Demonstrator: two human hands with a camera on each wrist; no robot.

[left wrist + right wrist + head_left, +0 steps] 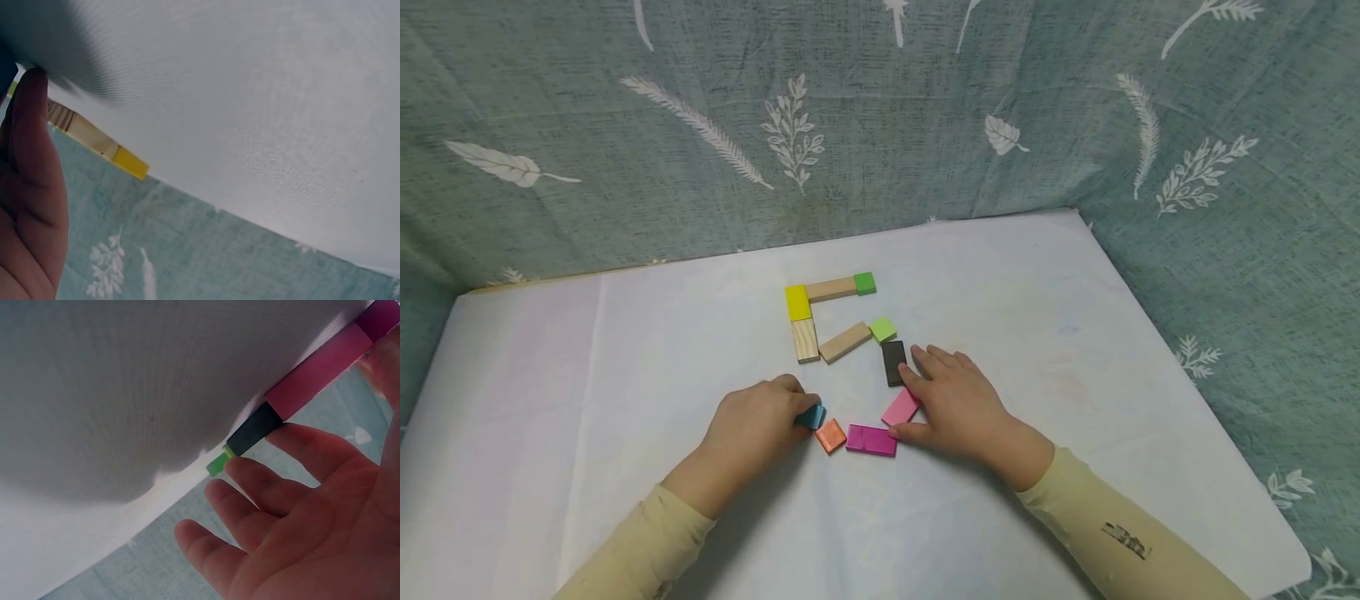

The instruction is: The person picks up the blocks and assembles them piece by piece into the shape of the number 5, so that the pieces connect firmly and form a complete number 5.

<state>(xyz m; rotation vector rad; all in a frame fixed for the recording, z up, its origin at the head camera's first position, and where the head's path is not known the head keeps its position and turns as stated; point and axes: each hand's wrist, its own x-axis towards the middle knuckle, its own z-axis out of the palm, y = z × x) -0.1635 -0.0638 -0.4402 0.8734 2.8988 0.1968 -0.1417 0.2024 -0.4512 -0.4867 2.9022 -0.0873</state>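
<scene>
My left hand (pixel 756 429) pinches a blue block (pixel 811 416) close beside a small orange block (pixel 831 436). In the left wrist view only a dark bit of the blue block shows at the edge. My right hand (pixel 958 408) lies spread with relaxed fingers. Its index finger touches or nearly touches the black block (pixel 893 362), and the thumb is at the corner of the magenta block (pixel 871 440). Between them sits a pink block (pixel 900 407), partly covered by this hand. In the right wrist view the pink block (pixel 319 372) stands between the black and magenta ones.
Beyond the hands, a yellow block (pixel 798 303), two plain wooden blocks (pixel 832 289) (pixel 846 342), a striped wooden block (pixel 806 340), a green block (pixel 865 283) and a lime block (pixel 883 329) continue the curving line. A white cloth-covered table (pixel 1060 333) meets leaf-patterned green fabric (pixel 880 125).
</scene>
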